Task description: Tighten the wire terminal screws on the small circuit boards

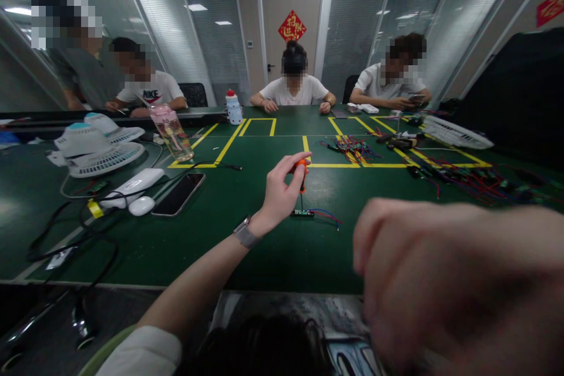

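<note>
My left hand (282, 183) is pinched narrow round the orange screwdriver (303, 186), shaft near upright, tip at the board (304, 214), which lies mid-desk (286, 261), wires (328, 215) trailing right. Contact looks likely. Best done, I judge, with shaft square to the board, light pressure, and the board braced so it doesn't skid. My right hand (440, 270) is near right, blurred; can't tell if it holds anything. Containers: pink-lid bottle (173, 134) far left, see-through, seemingly yellowish liquid inside; blue-white bottle (234, 109) farther off, contents hidden.
</note>
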The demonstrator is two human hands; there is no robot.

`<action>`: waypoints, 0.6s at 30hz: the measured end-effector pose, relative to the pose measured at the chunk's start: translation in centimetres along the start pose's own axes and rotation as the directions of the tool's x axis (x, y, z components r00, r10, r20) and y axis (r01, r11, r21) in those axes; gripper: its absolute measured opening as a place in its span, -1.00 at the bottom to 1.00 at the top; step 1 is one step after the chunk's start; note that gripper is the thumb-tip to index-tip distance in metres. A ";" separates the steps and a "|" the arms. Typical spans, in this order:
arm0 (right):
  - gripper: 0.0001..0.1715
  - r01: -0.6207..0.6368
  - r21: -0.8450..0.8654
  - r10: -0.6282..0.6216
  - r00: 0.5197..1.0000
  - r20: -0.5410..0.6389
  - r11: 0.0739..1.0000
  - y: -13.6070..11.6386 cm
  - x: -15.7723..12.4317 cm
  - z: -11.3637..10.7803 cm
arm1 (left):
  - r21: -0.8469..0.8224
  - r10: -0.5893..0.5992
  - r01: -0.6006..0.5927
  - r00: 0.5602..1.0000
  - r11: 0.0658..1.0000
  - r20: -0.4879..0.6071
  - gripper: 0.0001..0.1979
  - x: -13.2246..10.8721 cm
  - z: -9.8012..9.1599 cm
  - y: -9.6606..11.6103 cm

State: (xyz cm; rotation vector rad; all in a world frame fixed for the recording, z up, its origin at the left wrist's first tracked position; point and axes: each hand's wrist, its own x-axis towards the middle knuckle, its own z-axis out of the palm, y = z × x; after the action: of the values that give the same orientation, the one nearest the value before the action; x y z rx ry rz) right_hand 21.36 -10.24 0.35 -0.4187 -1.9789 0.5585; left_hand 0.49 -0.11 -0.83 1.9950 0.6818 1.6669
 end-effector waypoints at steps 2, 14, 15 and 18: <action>-0.83 0.002 0.041 0.001 0.995 -0.097 0.999 1.2 3.2 -2.1 | 0.003 0.006 -0.006 1.000 1.000 -0.008 -0.75 0.0 0.0 0.0; -0.66 -0.337 -0.267 0.380 0.916 0.130 0.903 11.9 1.6 3.7 | -0.004 -0.052 0.052 0.997 0.999 0.051 -0.68 -0.1 -0.3 -0.2; -0.68 -0.303 -0.279 0.353 0.923 0.153 0.911 12.2 1.4 4.1 | -0.018 -0.048 0.049 0.997 0.999 0.059 -0.68 -0.1 -0.3 -0.3; -0.79 -0.264 -0.274 0.315 0.935 0.164 0.925 13.1 1.3 4.4 | -0.073 -0.042 0.048 0.995 0.996 0.087 -0.67 0.0 -0.3 -0.4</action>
State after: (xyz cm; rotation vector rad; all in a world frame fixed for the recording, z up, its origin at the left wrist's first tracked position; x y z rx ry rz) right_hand 17.54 0.44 -7.71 -0.8525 -2.2113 0.5573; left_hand 0.20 0.21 -1.05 1.9714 0.6203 1.5486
